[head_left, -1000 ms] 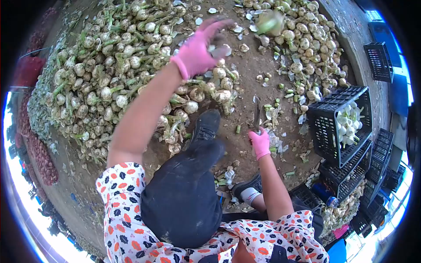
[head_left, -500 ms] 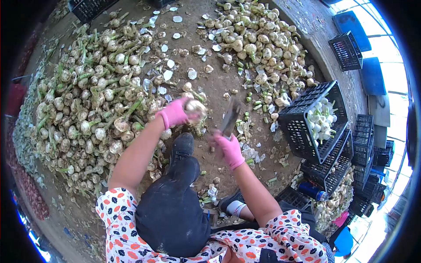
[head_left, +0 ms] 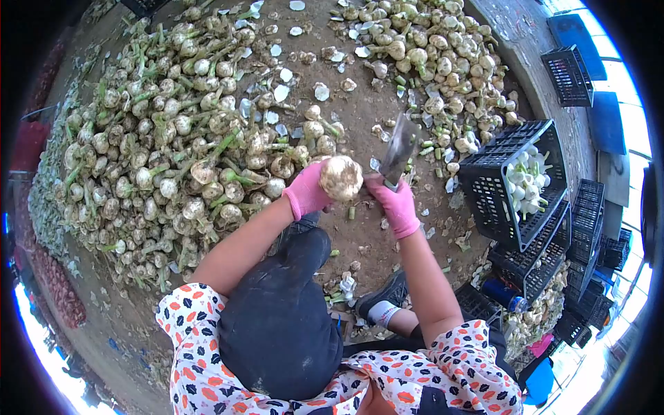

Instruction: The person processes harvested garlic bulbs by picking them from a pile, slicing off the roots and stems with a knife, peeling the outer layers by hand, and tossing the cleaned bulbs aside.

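Note:
My left hand [head_left: 309, 188], in a pink glove, is closed round a garlic bulb [head_left: 341, 178], its pale, dirt-flecked face turned up. My right hand [head_left: 394, 204], gloved the same, grips a cleaver by its handle; the broad grey blade [head_left: 400, 149] points up and away from me, apart from the bulb. A short cut piece of green stem [head_left: 351, 212] shows below the bulb, between the hands. Left of my hands spreads a large heap of garlic with stems [head_left: 152, 152]. Beyond the blade lies a second heap of bulbs [head_left: 443, 62], mostly short-stemmed.
Right of me, a black crate [head_left: 491, 180] holding white garlic [head_left: 528, 181] is tilted on other stacked crates [head_left: 536, 266]. A blue can [head_left: 503, 294] lies by them. Peel scraps [head_left: 321, 92] litter the dirt floor. My bent knee [head_left: 277, 325] is below my left hand.
The left hand has come right and slightly down with the bulb, which is now sharp instead of blurred. The right hand and cleaver have shifted right. The whole view has moved a little.

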Available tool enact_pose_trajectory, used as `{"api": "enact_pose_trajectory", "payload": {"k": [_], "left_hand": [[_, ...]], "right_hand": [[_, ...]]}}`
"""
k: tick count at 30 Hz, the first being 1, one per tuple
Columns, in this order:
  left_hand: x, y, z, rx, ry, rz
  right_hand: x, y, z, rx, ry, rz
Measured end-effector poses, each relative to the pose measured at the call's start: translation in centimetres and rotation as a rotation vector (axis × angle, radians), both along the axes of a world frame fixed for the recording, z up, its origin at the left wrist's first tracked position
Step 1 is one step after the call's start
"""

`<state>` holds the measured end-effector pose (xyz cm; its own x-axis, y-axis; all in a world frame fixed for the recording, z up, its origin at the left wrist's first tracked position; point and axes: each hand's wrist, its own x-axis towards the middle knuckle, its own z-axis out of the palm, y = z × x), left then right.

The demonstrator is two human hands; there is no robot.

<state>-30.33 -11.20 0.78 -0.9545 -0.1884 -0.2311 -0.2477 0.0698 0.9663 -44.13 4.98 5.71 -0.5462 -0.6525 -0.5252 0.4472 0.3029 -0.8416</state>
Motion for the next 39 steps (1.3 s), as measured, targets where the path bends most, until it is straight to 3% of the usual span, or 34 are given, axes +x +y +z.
{"api": "enact_pose_trajectory", "payload": {"k": [1, 2, 3, 4, 5, 6, 9, 11, 12, 13, 14, 16, 19, 20, 21, 22, 23, 24, 25, 26, 28, 29, 30, 31, 32, 33, 35, 36, 38, 39], "left_hand": [[0.1, -0.3, 1.4, 0.256, -0.024, 0.053], [0.1, -0.5, 3.0, 0.506, -0.051, 0.123], [0.3, -1.0, 4.4, 0.298, -0.117, 0.057], [0.6, -1.1, 3.3, 0.196, -0.152, 0.021], [1.0, -1.2, 2.3, 0.094, -0.186, -0.016], [1.5, -1.4, -2.4, 0.971, -0.063, -0.125], [1.6, -0.2, 0.0, 1.791, -0.167, 0.167], [1.6, 0.3, 0.1, 1.242, -0.13, 0.306], [1.8, 0.0, -0.4, 1.516, 0.002, 0.226], [1.8, 0.0, -0.9, 1.517, 0.002, 0.228], [1.9, 0.3, -1.4, 1.134, -0.099, 0.183], [2.3, 0.8, -0.5, 0.901, -0.152, 0.186], [2.5, 0.6, 0.6, 0.983, -0.082, 0.088], [2.5, 0.7, 1.0, 1.174, -0.131, 0.145], [3.0, 0.7, 1.6, 1.178, -0.135, 0.143], [3.3, 0.3, 3.5, 0.906, -0.115, -0.033], [3.3, 0.3, 5.1, 0.47, 0.032, -0.185], [3.4, 0.3, 6.7, 0.014, 0.171, -0.254], [3.6, 0.2, 5.6, 0.005, 0.176, -0.252], [2.9, -0.8, 4.6, 0.272, 0.042, -0.119], [3.2, -1.3, 4.6, 0.137, 0.012, -0.149], [3.2, -2.0, 5.0, -0.232, 0.056, -0.27], [3.3, -1.6, 1.9, -0.085, 0.192, -0.214], [3.1, -1.4, 1.8, 0.754, -0.093, -0.074], [2.8, -1.2, 1.8, 1.51, -0.377, 0.401], [3.3, -0.8, 2.0, 1.565, -0.113, 0.277], [3.2, -0.7, 1.3, 1.315, -0.159, 0.287], [3.5, -0.5, 1.1, 1.316, -0.159, 0.289], [3.4, -0.1, 3.1, 0.942, -0.213, 0.248], [3.4, -0.2, 2.8, 0.94, -0.211, 0.249]], "right_hand": [[-0.4, 0.9, -0.2, 0.153, 0.097, 0.046], [-1.1, 1.4, -0.1, 0.307, 0.445, 0.24], [-1.5, 1.7, 0.4, 0.46, 0.791, 0.435], [-1.2, 1.7, 1.0, 0.464, 0.783, 0.435], [-1.0, 1.7, 1.8, 0.332, 0.938, 0.497], [-0.6, 1.6, 2.7, 0.194, 1.089, 0.556], [0.6, 0.4, 5.8, 0.131, 1.161, 0.74], [1.1, 0.3, 5.8, 0.192, 1.137, 0.81], [1.1, 0.4, 5.7, 0.18, 1.166, 0.813], [1.2, 0.4, 5.6, 0.166, 1.195, 0.817], [1.2, 0.5, 5.3, 0.168, 1.191, 0.818], [1.0, 0.5, 4.9, 0.196, 1.212, 0.8], [1.2, 0.5, 4.9, 0.147, 1.311, 0.767], [0.8, 0.5, 4.5, 0.15, 1.312, 0.768], [0.3, 0.4, 3.7, 0.248, 1.309, 0.745], [-0.4, 0.3, 2.5, 0.35, 1.305, 0.718], [-3.2, 0.7, 0.0, 0.732, 1.134, 0.487], [-6.4, 2.1, -1.8, 0.859, 1.026, 0.402], [-7.6, 4.1, -4.3, 0.87, 1.136, 0.237], [-7.7, 3.4, -4.2, 0.78, 1.16, 0.274], [-4.3, 2.9, -1.7, 0.633, 1.138, 0.384], [-2.6, 2.2, -0.4, 0.405, 1.093, 0.405], [-0.7, 1.0, 2.4, 0.286, 1.147, 0.503], [0.8, 0.3, 3.8, 0.173, 1.171, 0.592], [1.8, -0.1, 5.1, 0.102, 1.159, 0.711], [2.9, -0.3, 5.8, 0.084, 1.17, 0.754], [3.3, -0.6, 5.7, 0.154, 1.143, 0.821], [3.2, -0.5, 5.5, 0.153, 1.142, 0.822], [2.9, -0.3, 4.9, 0.158, 1.192, 0.852], [2.8, -0.4, 4.7, 0.156, 1.194, 0.852]]}}
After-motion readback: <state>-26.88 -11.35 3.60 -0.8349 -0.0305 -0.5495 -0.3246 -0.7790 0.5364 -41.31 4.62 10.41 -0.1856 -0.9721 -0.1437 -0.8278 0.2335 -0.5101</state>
